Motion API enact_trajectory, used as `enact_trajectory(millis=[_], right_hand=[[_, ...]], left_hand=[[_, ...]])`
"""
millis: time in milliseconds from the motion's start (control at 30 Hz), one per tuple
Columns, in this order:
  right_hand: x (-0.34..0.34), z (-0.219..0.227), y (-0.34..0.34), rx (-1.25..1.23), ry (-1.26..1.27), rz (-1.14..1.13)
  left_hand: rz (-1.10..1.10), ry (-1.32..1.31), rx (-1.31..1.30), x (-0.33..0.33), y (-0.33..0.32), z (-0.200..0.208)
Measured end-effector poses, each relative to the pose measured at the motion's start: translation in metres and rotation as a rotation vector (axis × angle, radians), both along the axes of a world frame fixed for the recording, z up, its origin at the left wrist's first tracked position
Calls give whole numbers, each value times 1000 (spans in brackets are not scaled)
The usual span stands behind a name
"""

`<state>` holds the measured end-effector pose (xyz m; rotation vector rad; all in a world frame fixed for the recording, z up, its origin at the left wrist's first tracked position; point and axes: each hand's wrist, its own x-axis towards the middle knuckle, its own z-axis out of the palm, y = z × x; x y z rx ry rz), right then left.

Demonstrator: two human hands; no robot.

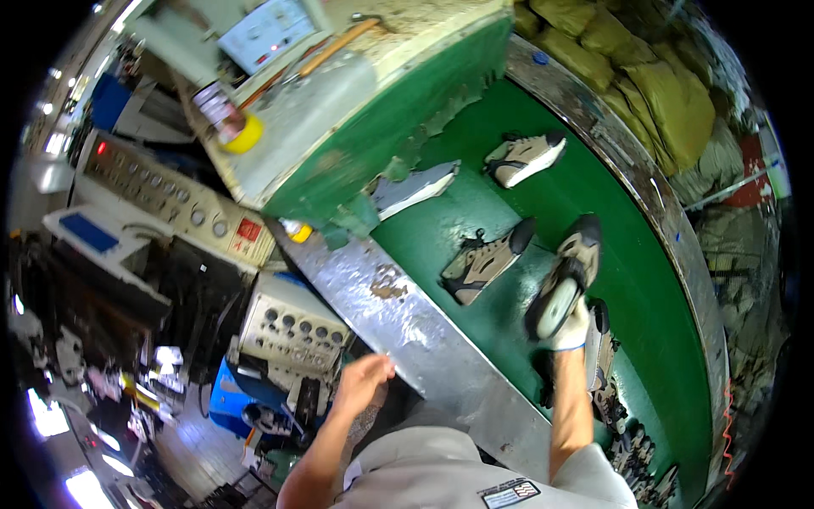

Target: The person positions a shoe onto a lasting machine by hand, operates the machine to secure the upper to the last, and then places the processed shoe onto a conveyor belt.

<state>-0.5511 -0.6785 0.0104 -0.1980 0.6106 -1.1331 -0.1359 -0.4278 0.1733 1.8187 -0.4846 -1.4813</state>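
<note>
My right hand (573, 329), in a white glove, grips a beige and black shoe (582, 246) by its heel end. The shoe is tilted, its toe pointing away from me and its pale inside showing. It is above a green conveyor belt (623, 280). My bare left hand (365, 383) is over the metal edge of the line, its fingers curled in with nothing visible in them. Left of the held shoe, a similar shoe (488, 261) lies on the belt. Farther off are another beige shoe (527, 159) and a grey shoe with a white sole (417, 188).
Beside my right forearm sits another shoe (599, 352), with several dark shoes (638, 462) nearer me. A metal ledge (407, 318) borders the belt. Green sacks (653, 93) are piled at far right. A bench with a hammer (339, 47) and a can (229, 119) stands far left.
</note>
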Motion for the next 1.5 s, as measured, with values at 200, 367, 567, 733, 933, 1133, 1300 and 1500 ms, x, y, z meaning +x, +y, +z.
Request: enact_trajectory(millis=[200,367,567,733,933,1133,1300,1500], right_hand=[[239,132,139,173,-102,623],[356,190,218,179,-236,1042],[488,269,307,-143,31,1260],[558,284,369,-381,236,1280],[626,274,418,-352,131,1269],[670,274,450,-368,-3,1179],[683,233,467,-276,34,1131],[683,239,458,-337,124,1208]], left_hand=[[160,21,-416,66,-1,89],[459,125,-510,163,114,113],[1011,75,-484,222,256,110],[1312,10,-476,254,320,102],[1448,-119,-582,295,366,95],[1483,-163,-791,321,381,95],[1562,-51,-779,316,367,89],[1485,127,-547,273,360,66]])
